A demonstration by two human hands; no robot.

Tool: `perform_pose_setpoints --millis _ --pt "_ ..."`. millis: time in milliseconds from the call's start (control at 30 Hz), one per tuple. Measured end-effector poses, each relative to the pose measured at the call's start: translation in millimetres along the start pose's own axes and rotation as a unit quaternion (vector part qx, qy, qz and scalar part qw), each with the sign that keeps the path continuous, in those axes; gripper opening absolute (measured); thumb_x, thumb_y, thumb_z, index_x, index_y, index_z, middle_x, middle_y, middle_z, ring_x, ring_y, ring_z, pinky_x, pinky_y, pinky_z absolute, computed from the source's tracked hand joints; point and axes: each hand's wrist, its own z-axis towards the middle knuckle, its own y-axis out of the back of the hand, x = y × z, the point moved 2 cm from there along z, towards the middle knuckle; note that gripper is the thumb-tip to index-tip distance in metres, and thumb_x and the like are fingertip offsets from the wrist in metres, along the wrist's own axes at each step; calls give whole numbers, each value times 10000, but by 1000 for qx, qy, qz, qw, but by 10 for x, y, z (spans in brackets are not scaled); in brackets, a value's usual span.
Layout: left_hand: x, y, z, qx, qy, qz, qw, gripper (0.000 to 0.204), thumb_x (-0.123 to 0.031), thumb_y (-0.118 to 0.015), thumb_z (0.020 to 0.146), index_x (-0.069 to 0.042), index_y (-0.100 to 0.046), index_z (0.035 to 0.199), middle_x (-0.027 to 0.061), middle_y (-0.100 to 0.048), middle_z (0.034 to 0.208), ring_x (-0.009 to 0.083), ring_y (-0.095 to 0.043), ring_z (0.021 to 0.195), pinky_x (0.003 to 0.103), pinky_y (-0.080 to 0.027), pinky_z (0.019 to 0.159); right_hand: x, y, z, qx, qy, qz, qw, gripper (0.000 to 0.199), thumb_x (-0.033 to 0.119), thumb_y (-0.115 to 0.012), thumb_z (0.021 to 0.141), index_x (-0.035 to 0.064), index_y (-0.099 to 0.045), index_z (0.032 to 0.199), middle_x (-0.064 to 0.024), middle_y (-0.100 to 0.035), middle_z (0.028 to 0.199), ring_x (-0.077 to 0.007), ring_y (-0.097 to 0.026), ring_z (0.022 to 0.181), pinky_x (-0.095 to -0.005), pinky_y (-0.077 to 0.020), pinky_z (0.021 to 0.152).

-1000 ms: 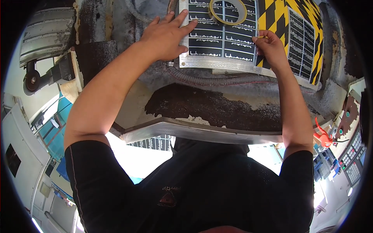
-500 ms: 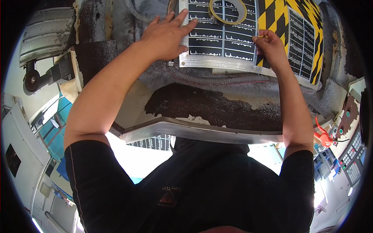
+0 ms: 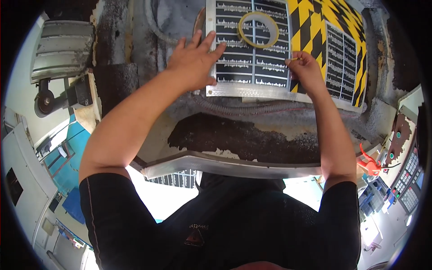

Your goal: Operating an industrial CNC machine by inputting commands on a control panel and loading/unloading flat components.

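A black label sheet point(image 3: 234, 58) with rows of white markings lies on a metal plate point(image 3: 243, 91) with a bright lower edge. My left hand point(image 3: 191, 63) is open, its fingers spread across the plate's left edge and the sheet's margin. At the sheet's right edge, the thumb and fingers of my right hand point(image 3: 307, 72) are pinched together; a small yellow bit shows at the fingertips, too small to name. Between the hands a roll of yellow tape point(image 3: 243, 39) rests flat on the sheet. Yellow-and-black striped sheeting point(image 3: 303, 27) continues to the right, bearing a second black label sheet point(image 3: 340, 63).
A ribbed grey hose point(image 3: 252, 109) runs below the plate. Nearer me is a worn machine ledge with a metal rim point(image 3: 234, 167). A black wheel on a bracket point(image 3: 45, 101) stands at left. At right are a red-orange trigger-handled tool point(image 3: 370, 165) and a button control panel point(image 3: 407, 182).
The plate, sheets and both hands sit lower in the picture, as the whole view has shifted. The hands keep their places on the sheet and plate.
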Motion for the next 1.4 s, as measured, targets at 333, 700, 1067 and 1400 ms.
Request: perform_pose_setpoints --millis 333,700,1067,1400 --pt "-17 56 -4 27 -1 -29 999 1029 -392 -825 791 -230 -229 1614 167 -162 1678 387 -195 1538 565 -258 1209 39 -17 -38 -8 -15 11 1000 138 74 -713 927 44 -626 1028 27 -668 766 -34 -572 600 -189 -442 552" --pt "10 119 25 46 8 -52 998 1028 -394 -835 787 -232 -246 1613 148 -140 1691 380 -192 1543 558 -230 1221 104 -37 -43 -12 -19 34 999 168 55 -733 902 19 -625 1025 17 -649 752 -40 -551 603 -199 -429 550" --pt "-19 129 7 73 8 -72 995 1019 -388 -840 780 -236 -264 1606 143 -137 1693 322 -316 1508 564 -259 1207 218 -70 -159 -20 -57 41 997 251 110 -769 891 0 -627 1066 -16 -660 756 -65 -588 616 -215 -468 551" --pt "40 11 47 40 8 -22 999 1026 -404 -821 793 -307 -215 1616 120 -140 1697 302 -365 1486 556 -293 1195 268 -78 -178 -73 126 -440 886 836 489 -791 829 173 -445 1522 -150 -724 840 -316 -717 821 -397 -543 743"
